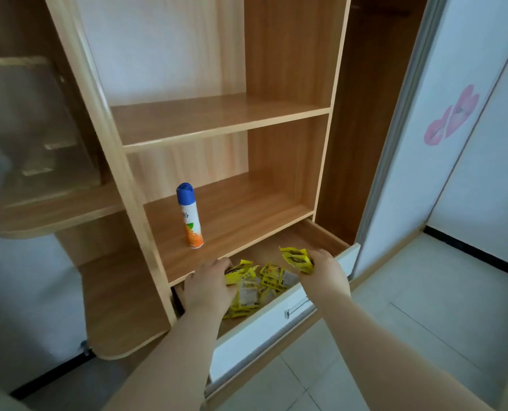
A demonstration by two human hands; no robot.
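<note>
A white-fronted drawer (264,336) at the foot of the wooden cabinet is seen pulled out. The gathering of the yellow sachets (269,278) from it is judged to be under way, with only the lesser part done. A bunch (296,258) of them is held by the right hand (325,269) just above the drawer's right end, pinched between thumb and curled fingers (314,260) (the packets fan out, crumpled, to the left of the grip). The left hand (207,287) is laid on the left edge of the pile, its fingers bent down among the packets. Whether anything is clasped there cannot be told, since the tips are hidden. The greater share of the sachets lies loose on the drawer bottom, heaped between the two hands and trailing toward the front panel. No sachet is seen on the shelf (247,221) directly above, where only a spray can (190,216) with a blue cap is stood upright, apart from the pile. What remains, it is judged, is the picking up of the heap and perhaps the closing of the drawer.
</note>
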